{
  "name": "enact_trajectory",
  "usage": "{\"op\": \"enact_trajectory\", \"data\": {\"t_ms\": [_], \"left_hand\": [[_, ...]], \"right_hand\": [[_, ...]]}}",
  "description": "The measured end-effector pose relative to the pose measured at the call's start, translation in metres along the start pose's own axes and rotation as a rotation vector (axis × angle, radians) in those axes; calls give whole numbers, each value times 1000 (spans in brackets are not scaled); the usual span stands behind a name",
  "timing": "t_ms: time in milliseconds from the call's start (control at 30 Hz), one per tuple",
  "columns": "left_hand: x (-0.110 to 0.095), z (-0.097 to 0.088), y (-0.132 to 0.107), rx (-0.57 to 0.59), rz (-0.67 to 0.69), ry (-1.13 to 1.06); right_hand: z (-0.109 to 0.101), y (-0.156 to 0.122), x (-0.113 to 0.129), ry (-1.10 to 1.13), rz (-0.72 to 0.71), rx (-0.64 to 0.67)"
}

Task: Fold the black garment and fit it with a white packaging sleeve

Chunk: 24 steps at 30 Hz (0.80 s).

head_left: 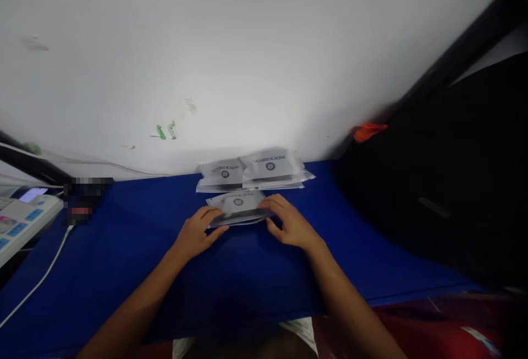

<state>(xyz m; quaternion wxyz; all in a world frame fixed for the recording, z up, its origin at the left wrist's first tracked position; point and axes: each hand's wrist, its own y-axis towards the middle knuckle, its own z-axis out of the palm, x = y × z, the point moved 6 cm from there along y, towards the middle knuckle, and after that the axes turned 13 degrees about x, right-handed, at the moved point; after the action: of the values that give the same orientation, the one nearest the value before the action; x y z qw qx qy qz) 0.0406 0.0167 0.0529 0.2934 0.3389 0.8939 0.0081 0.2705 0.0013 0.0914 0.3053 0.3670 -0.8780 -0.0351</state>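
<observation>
A flat frosted plastic bag (241,200) printed ROCKBROS with a round logo lies in front of me on the blue cloth (264,282), its dark contents showing along the near edge. My left hand (202,232) grips its left end, thumb below and fingers on top. At its right end my right hand (286,220) does the same, fingers over the upper face and thumb at the near edge. Just behind, against the wall, lie two groups of similar bags: a left bag (223,174) and a right stack (274,166) that overlaps it.
A white wall (247,62) rises at the table's back edge. On the left are a white power strip (31,224), a white cable (47,274) and a blurred dark item. A large black shape (433,183) with an orange piece (370,132) stands at right.
</observation>
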Motion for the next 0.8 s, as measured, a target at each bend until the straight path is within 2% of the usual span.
{"op": "enact_trajectory", "data": {"t_ms": [67, 133, 200, 333, 400, 467, 533, 600, 700, 733, 800], "left_hand": [[-1, 0, -1, -10, 13, -16], [-2, 1, -1, -16, 34, -20], [-4, 1, -1, -41, 50, -4], [-4, -3, -2, -153, 20, 32], [-4, -6, -3, -202, -17, 25], [-4, -12, -4, -264, -46, 22], [-6, -19, -7, -347, -47, 39], [-9, -23, -9, -400, -20, 66], [-13, -21, -9, -380, 28, 90], [-14, -20, -9, -361, 31, 95], [-13, -16, -8, -319, -1, 108]], "right_hand": [[6, 4, 23, 35, -97, -6], [21, 10, 45, 25, -172, 54], [40, 17, 58, -75, -189, 100], [61, 18, 72, -267, -231, -13], [66, 14, 77, -289, -299, -64], [71, 12, 78, -300, -298, -64], [75, 17, 71, -338, -169, -20], [74, 26, 60, -388, 56, 38], [69, 40, 45, -410, 355, 171], [68, 45, 42, -398, 406, 232], [71, 54, 39, -367, 409, 346]]}}
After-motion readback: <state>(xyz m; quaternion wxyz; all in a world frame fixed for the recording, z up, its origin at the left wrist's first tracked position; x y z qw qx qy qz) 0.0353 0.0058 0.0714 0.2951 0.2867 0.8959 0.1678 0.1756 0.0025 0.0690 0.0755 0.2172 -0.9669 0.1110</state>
